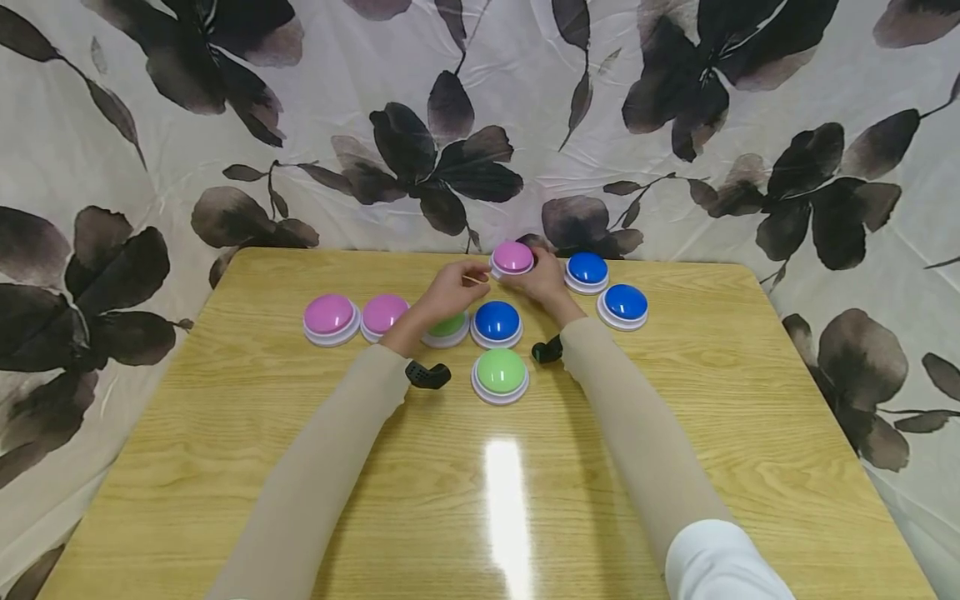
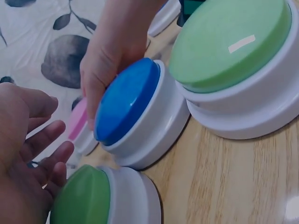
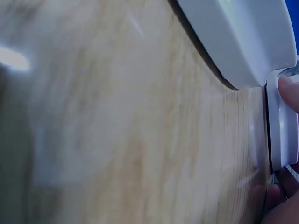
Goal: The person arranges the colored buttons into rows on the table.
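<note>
At the table's back edge, my right hand (image 1: 546, 282) grips a pink dome button (image 1: 513, 257) by its white base. In the right wrist view the thumb (image 3: 290, 92) lies against that base (image 3: 280, 126), fingers on its other side. Just left of it, my left hand (image 1: 452, 290) hovers with fingers loosely bent, holding nothing. Below the left hand, a green button (image 1: 447, 327) is partly hidden by the wrist. Beside it stands a blue button (image 1: 497, 322), and nearer me another green button (image 1: 501, 372).
Two pink buttons (image 1: 328, 315) (image 1: 384, 313) stand left of the left forearm. On the right are two blue buttons (image 1: 587, 268) (image 1: 626, 302). The wooden table (image 1: 675, 417) ends at a flowered cloth (image 1: 315, 100) hanging behind.
</note>
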A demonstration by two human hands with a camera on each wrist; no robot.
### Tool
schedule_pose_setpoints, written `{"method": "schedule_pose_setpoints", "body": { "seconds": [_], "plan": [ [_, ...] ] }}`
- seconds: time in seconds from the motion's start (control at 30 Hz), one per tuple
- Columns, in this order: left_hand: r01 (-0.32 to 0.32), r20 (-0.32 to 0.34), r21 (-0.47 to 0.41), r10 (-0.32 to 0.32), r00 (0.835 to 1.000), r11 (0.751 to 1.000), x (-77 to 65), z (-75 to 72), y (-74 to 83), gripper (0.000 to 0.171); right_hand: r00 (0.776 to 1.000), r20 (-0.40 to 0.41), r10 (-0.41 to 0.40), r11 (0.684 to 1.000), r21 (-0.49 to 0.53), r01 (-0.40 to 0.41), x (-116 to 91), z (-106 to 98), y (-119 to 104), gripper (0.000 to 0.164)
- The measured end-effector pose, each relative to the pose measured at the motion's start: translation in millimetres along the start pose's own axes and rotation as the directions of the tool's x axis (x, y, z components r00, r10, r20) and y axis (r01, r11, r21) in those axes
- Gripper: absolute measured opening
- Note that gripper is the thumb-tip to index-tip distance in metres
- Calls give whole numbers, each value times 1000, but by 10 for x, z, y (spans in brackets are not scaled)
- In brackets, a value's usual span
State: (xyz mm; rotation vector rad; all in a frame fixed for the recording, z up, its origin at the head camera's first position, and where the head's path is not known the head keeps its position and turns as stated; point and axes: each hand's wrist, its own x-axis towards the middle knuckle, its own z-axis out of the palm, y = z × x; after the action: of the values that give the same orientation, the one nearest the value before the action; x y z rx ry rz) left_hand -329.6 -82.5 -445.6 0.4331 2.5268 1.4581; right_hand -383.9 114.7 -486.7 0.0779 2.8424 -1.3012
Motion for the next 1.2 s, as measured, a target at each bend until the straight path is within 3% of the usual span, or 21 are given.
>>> {"method": "schedule_pose_setpoints", "body": {
  "seconds": [0.27,0.4,0.63,0.83,1.0,1.2],
  "plan": [
    [-19,15,30,18,1000,999,28,18,-71,40,999,-18,32,999,-6,-32,-7,-23,-9,91],
    [-13,14,56,13,1000,998,23,10,-71,42,1000,-12,7,1000,15,-7,-7,-36,-12,88],
    [-75,16,149,74,997,986,-14,-16,-87,41,1000,1,-24,997,67,23,-54,-57,-33,85],
    [-41,0,214,42,999,976,-68,-62,-116,45,997,42,-67,989,138,61,-173,-109,-111,82],
    [-61,-36,204,70,997,977,-85,-109,-98,51,988,53,-147,981,133,138,-287,-211,-233,78],
    [-132,-28,157,138,990,979,-64,-154,-79,61,977,69,-204,971,139,193,-466,-378,-378,75]
  ]
}}
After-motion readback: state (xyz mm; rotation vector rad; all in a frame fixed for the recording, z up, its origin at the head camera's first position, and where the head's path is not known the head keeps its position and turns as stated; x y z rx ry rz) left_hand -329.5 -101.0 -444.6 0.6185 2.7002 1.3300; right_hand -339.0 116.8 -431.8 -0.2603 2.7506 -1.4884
